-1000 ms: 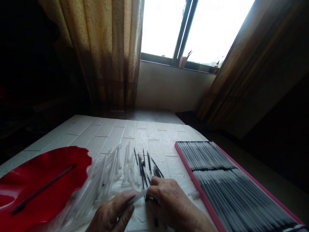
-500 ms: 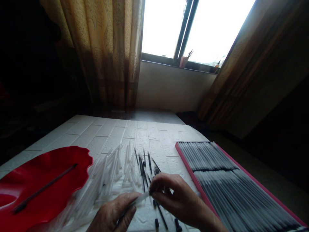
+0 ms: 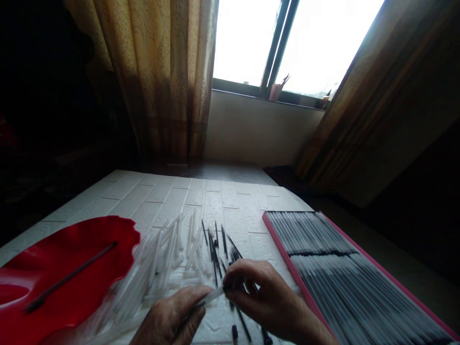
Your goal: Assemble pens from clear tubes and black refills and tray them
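Observation:
My left hand (image 3: 174, 314), low in the middle of the view, is closed round a translucent white tube (image 3: 212, 296) that slants up to the right. A dark part shows inside the tube near my fingers. My right hand (image 3: 257, 292) pinches a small black piece at the tube's upper end, its thumb and forefinger meeting there. Beneath and beyond the hands lie several thin black rods (image 3: 214, 256) with dark tips. A small black cap (image 3: 235, 331) is on the table below my right hand. Left of the rods spreads a loose pile of translucent tubes (image 3: 165, 254).
At the left a red scalloped tray (image 3: 89, 235) holds one long dark pen. On the right, a pink-edged box (image 3: 283, 249) is packed with rows of tubed pens. The white table (image 3: 172, 194) has a brick pattern. Behind are curtains and a window.
The whole view has shifted slightly, moving the scene a little to the right. Both hands keep nearly the same grip on the tube and the black piece.

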